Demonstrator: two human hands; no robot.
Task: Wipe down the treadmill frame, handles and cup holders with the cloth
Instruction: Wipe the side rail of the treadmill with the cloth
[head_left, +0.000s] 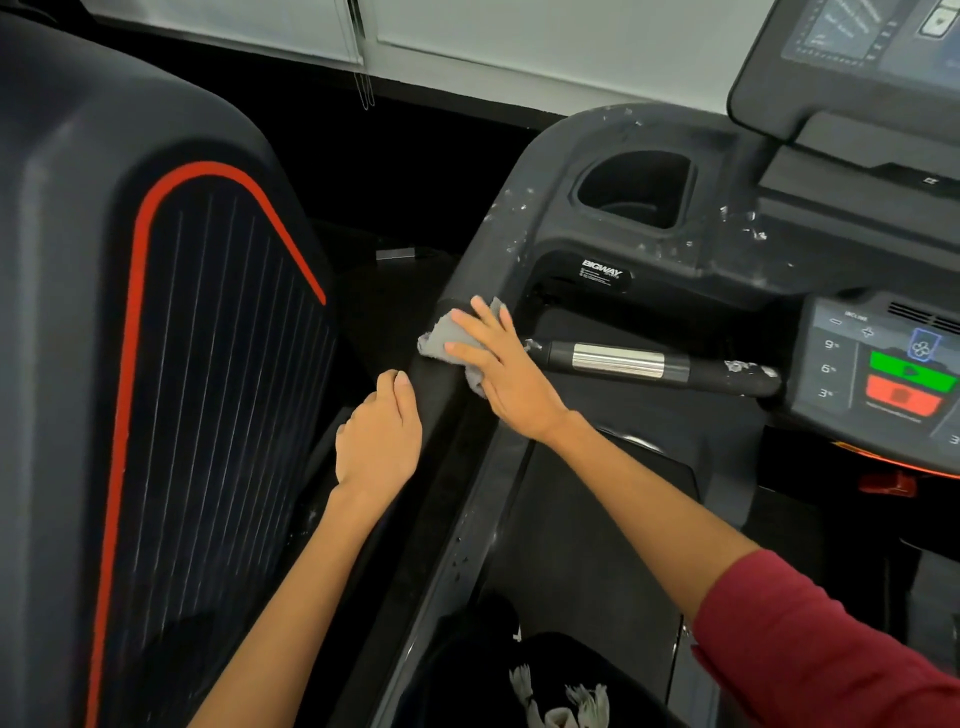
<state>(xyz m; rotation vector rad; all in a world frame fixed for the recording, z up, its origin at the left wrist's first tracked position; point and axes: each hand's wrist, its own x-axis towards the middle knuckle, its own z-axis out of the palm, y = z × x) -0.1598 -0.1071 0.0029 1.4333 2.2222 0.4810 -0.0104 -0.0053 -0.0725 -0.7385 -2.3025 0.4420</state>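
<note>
1. The grey cloth (441, 340) lay on the treadmill's left side handle (441, 384), pressed flat under the right hand (498, 364), fingers extended for wiping.
2. The left hand (376, 436) rested loosely open against the handle's outer edge, likely steadying.
3. The cup holder (636, 189) looked speckled, apparently unwiped.

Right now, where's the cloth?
In the head view, the grey cloth lies on the treadmill's left side handrail, pressed flat under the right hand, just left of the chrome-banded handle.

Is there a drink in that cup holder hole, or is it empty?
Empty, as far as the view shows. The cup holder is a dark open hollow with no bottle or cup sticking out; its deepest part is in shadow.
</note>
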